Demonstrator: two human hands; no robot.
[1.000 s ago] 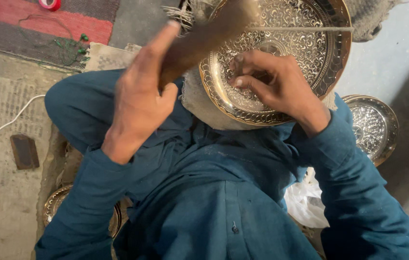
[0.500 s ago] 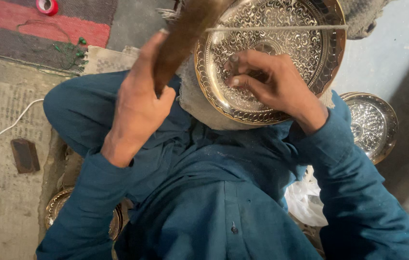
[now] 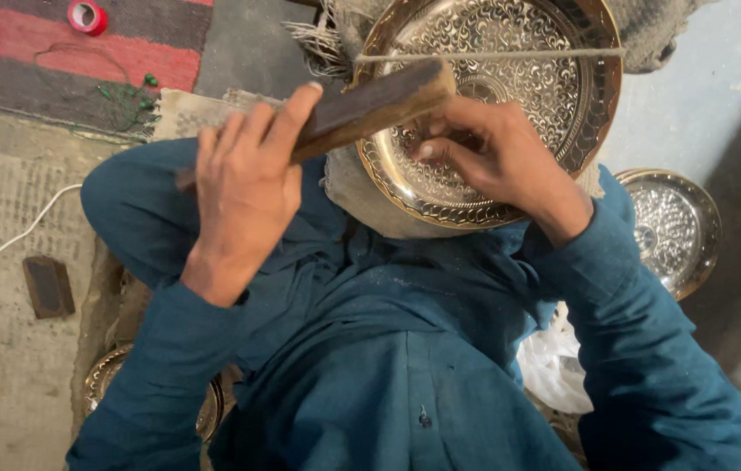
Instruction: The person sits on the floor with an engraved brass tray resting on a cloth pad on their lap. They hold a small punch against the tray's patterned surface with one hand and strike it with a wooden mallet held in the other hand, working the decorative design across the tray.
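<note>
While the left hand (image 3: 244, 187) grips a wooden block (image 3: 370, 106) raised over the engraved brass tray (image 3: 562, 113) at 12 o'clock, the right hand (image 3: 497, 157) pinches something unclear on it; a mis-aimed blow risks fingers (image 3: 440, 148).

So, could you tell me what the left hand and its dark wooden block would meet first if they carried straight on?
Probably the right hand pressed on the round engraved brass tray; the left hand aims its dark wooden block there, though depth is unclear.
</note>
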